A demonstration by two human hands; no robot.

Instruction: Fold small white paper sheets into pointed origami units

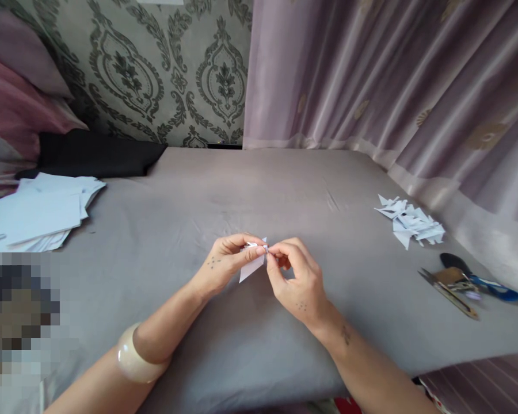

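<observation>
A small piece of folded white paper (251, 269) is held up between both hands over the grey cloth. My left hand (227, 259) pinches it between thumb and fingers, and a pointed flap hangs below the thumb. On the other side, my right hand (300, 276) pinches the paper's right end with thumb and forefinger. The fingertips hide most of the small folds there. A pale bangle (133, 356) circles my left forearm.
Stacked white sheets (43, 213) lie at left, before a dark folded cloth (99, 152). At right sit a heap of folded paper pieces (412, 221), thread snips (449, 293) and a blue-and-black handled tool (496, 287). A curtain (371, 75) hangs behind the grey-covered surface (198, 190).
</observation>
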